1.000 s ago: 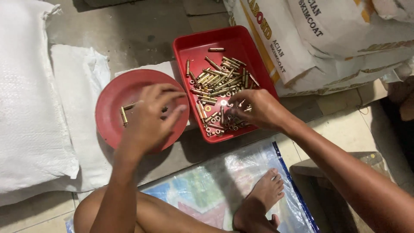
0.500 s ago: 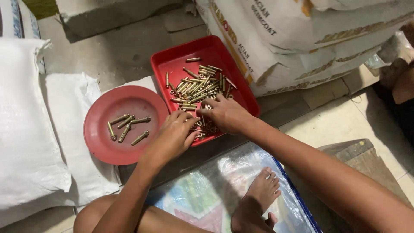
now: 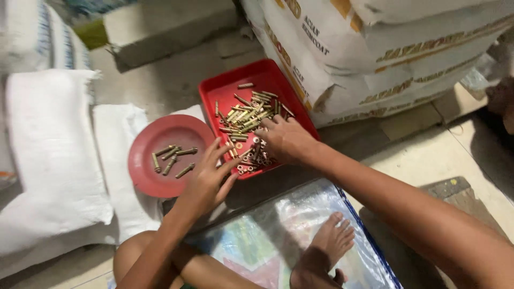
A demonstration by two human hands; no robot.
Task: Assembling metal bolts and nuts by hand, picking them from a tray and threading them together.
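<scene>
While the right hand (image 3: 286, 140) lies fingers-down on brass casings (image 3: 247, 120) in the red tray (image 3: 225, 88), left hand (image 3: 206, 179) spread empty at the plate (image 3: 144, 176); casings likely light, rigid, slick—pinch mid-body.

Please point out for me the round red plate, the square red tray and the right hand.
round red plate (image 3: 155, 179), head view, bare lower part of its dish.
square red tray (image 3: 225, 91), head view, bare floor near its far-left corner.
right hand (image 3: 286, 140), head view, back of the hand.
</scene>
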